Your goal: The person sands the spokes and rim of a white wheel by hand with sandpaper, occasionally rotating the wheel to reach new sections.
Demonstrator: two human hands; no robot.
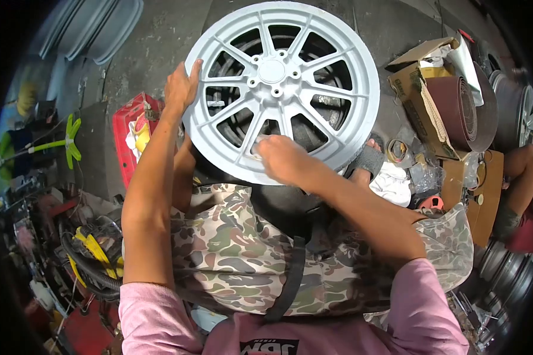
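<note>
Red crate (122,151) with yellow-and-white contents (141,139), left hand (182,86) clasped on wheel (272,72), right hand (284,160) curled, grip unclear.

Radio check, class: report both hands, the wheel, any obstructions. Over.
Left hand on wheel, left edge. Right hand blurred over near side, grip unclear. Wheel's spoked face toward camera. No obstruction visible.

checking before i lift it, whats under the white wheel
Through gaps in the white wheel, dark curved surfaces show; its spokes, rim and the right hand hide the rest.
</note>
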